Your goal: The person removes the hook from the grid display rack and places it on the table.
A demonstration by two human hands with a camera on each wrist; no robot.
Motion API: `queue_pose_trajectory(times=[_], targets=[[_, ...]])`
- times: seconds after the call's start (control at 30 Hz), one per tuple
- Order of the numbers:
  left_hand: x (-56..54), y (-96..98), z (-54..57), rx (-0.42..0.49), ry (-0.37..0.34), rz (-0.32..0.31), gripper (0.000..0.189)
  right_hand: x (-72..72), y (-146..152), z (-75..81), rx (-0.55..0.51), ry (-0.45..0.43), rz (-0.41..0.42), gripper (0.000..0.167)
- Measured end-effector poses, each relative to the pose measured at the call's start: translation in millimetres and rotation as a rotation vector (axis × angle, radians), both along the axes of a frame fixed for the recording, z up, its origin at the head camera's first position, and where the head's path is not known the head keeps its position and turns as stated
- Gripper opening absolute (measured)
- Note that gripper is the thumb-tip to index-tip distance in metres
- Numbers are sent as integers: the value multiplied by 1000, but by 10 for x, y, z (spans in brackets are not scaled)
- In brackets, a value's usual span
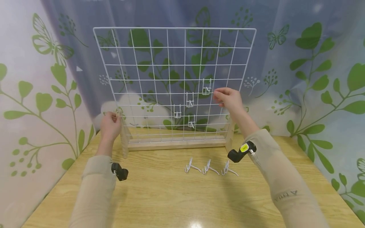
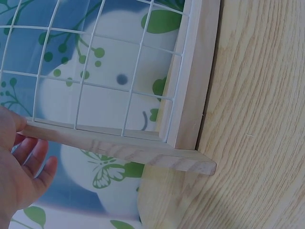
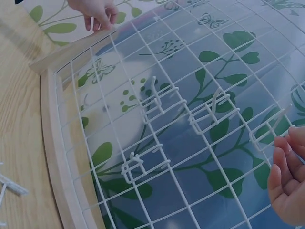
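A white wire grid panel [image 1: 176,65] stands upright in a wooden stand [image 1: 176,145]. At its left side my left hand [image 1: 111,126] grips the stand's side post, thumb on one face and fingers behind, as the left wrist view shows. Several white wire hooks hang on the grid: the highest hook [image 1: 206,88], a middle hook [image 1: 189,100], a left hook [image 1: 177,112] and a low hook [image 1: 191,122]. Just right of the highest hook is my right hand [image 1: 229,99], its fingers loosely curled with nothing between them; in the right wrist view its fingertips [image 3: 281,142] are close beside that hook.
On the wooden table [image 1: 159,190], three more white hooks lie in a row before the stand: a left one [image 1: 191,166], a centre one [image 1: 210,167] and a right one [image 1: 229,169]. Behind the grid hangs a curtain [image 1: 285,63] with green leaves and butterflies.
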State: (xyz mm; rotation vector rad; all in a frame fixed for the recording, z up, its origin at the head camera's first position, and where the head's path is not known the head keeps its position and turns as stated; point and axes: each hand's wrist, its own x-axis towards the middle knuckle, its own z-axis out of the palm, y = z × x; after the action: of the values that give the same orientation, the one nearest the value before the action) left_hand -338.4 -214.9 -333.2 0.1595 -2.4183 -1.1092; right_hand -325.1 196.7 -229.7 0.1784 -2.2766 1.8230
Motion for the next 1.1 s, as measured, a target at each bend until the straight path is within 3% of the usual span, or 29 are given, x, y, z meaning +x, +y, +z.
queue_pose_trajectory(times=[0.23, 0.6, 1.1], targets=[[11, 6, 7, -2, -1, -2, 30, -58, -65, 114, -19, -18, -23, 35], [10, -4, 0, -5, -5, -4, 28, -134, -159, 222, 79, -49, 4, 36], [-11, -5, -7, -8, 9, 1, 26, -163, -242, 213, -72, -115, 26, 32]])
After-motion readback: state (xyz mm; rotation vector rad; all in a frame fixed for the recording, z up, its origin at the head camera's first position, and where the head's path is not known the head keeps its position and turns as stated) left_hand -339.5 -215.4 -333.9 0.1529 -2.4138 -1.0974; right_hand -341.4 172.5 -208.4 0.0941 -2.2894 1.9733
